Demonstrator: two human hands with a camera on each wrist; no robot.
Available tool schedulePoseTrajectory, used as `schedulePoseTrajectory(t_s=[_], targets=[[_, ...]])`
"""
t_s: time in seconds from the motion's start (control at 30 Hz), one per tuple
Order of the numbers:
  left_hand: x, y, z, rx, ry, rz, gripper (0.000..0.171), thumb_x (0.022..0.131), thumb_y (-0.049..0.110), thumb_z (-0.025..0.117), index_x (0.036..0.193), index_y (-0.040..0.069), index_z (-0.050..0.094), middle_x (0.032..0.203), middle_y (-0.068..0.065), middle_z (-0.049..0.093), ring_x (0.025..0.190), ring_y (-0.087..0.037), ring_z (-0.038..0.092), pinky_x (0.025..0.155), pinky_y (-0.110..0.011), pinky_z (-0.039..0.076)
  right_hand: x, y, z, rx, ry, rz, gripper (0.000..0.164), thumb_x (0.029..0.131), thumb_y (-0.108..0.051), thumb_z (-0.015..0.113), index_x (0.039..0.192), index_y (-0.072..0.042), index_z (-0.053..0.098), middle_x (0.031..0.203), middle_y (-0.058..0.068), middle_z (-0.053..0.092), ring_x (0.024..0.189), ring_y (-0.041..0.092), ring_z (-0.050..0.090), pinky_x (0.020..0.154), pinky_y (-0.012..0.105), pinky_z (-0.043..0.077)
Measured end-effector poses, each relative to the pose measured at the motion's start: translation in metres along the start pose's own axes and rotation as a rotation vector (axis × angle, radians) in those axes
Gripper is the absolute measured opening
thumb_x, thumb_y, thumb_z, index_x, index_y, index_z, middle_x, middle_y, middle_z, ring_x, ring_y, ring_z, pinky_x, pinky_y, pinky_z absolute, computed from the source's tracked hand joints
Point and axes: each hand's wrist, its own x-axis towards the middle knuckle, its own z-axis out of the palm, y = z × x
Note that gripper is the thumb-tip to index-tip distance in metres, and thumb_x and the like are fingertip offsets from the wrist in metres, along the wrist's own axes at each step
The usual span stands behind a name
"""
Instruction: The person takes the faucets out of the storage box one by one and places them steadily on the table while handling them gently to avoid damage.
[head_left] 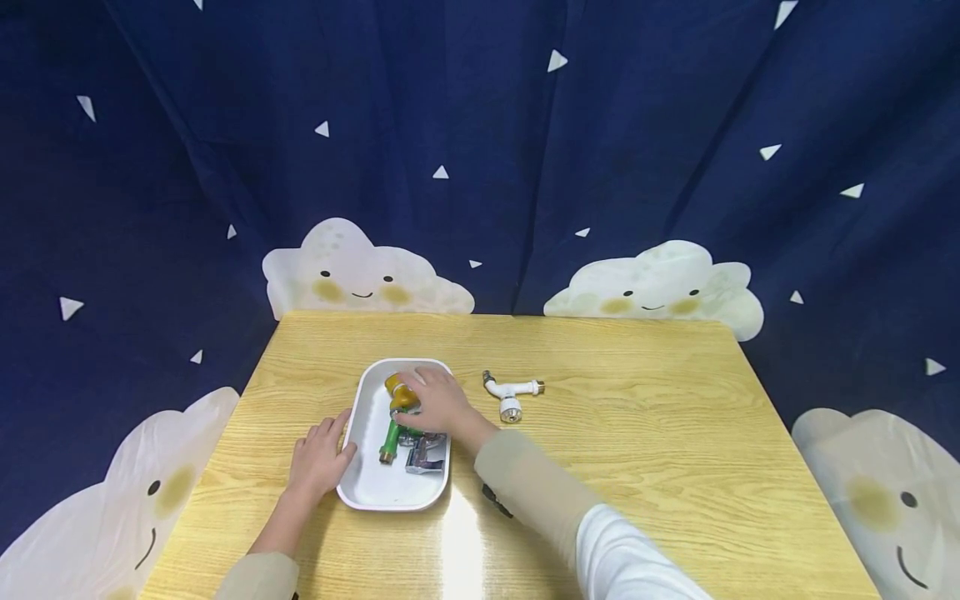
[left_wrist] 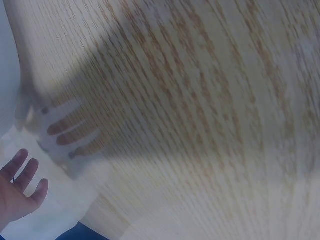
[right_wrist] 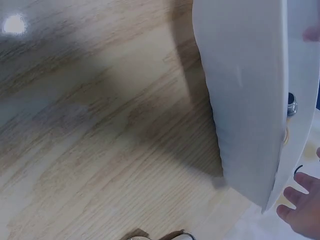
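There's the tray (head_left: 371,490) on the counter (head_left: 675,450), left of centre, the left hand (head_left: 321,457) at its left edge, the right hand (head_left: 438,402) coming over from the right. Inside: one tap (head_left: 400,392) at the far end, another (head_left: 391,439) just before it, metal fittings (head_left: 424,458) to the right. Over right of the tray, a lone tap (head_left: 512,388); behind everything, the curtain (head_left: 495,125).

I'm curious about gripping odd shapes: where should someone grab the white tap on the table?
Best pinch the white tap by its middle, probably from above: it lies uncovered on the table, with spout, brass-tipped arm and round knob branching outward. The right hand seems handier, since the tap lies right of the tray.
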Motion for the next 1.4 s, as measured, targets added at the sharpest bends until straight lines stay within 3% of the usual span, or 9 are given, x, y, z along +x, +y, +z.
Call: schedulePoseTrajectory(t_s=[0.5,0.97,1.4], targets=[[0.001,-0.001,0.0,0.002,-0.02,-0.011,0.058,0.087,0.028,0.048,0.139,0.008,0.034,0.125,-0.022,0.047,0.111,-0.041,0.044,0.088,-0.059,0.035,0.003,-0.009,0.011,0.004,-0.131,0.078,0.069,0.082,-0.062,0.048,0.141,-0.029,0.033,0.144,0.01,0.032,0.132,0.03,0.03,0.108,0.046,0.024],[0.0,0.001,0.0,-0.004,-0.024,-0.013,0.057,0.087,0.029,0.048,0.139,0.008,0.035,0.123,-0.022,0.048,0.111,-0.041,0.045,0.089,-0.06,0.034,0.004,-0.015,0.019,-0.023,-0.177,0.127,0.07,0.081,-0.063,0.048,0.142,-0.032,0.031,0.143,0.01,0.035,0.13,0.03,0.032,0.107,0.045,0.025],[0.001,-0.001,0.0,-0.001,-0.021,-0.012,0.058,0.087,0.028,0.049,0.139,0.008,0.034,0.124,-0.022,0.047,0.111,-0.041,0.045,0.089,-0.061,0.034,0.008,-0.021,0.027,-0.03,-0.268,0.177,0.074,0.08,-0.067,0.046,0.144,-0.037,0.023,0.149,0.007,0.026,0.136,0.03,0.023,0.11,0.046,0.018]])
